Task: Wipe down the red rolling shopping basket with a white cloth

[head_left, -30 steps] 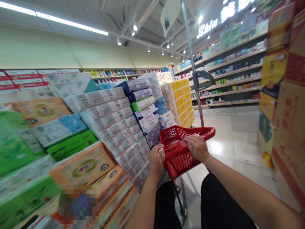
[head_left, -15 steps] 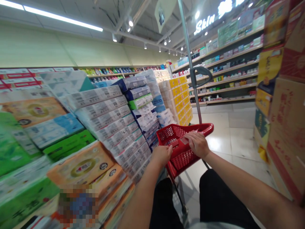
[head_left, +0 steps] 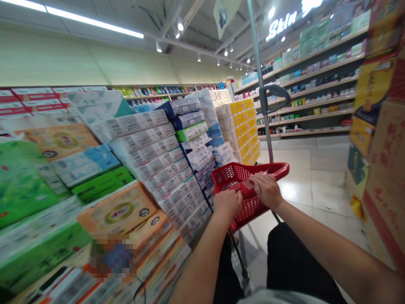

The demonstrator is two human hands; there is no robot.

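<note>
A red plastic shopping cart (head_left: 251, 213) with perforated walls stands directly before me, tilted in the picture. My left hand (head_left: 228, 204) is closed round the left part of its red handle (head_left: 248, 185). On the right part of that handle my right hand (head_left: 267, 190) is closed too, its fingers curled over the top. What shows of the basket's inside is bare mesh. A metal pole (head_left: 264, 126) with a dark loop grip rises at the cart's far right side.
Stacked tissue packs (head_left: 152, 169) rise close on the left, with orange packs (head_left: 122, 209) nearer me. Yellow-and-white packs (head_left: 247, 131) stand ahead. Cardboard cartons (head_left: 386, 169) line the right side. Pale floor tiles (head_left: 319, 181) run between, toward long product shelves (head_left: 316, 97).
My left hand has slid a little rightward along the handle, closer to the right hand. The view has shifted slightly, so the cart and shelves appear further right.
</note>
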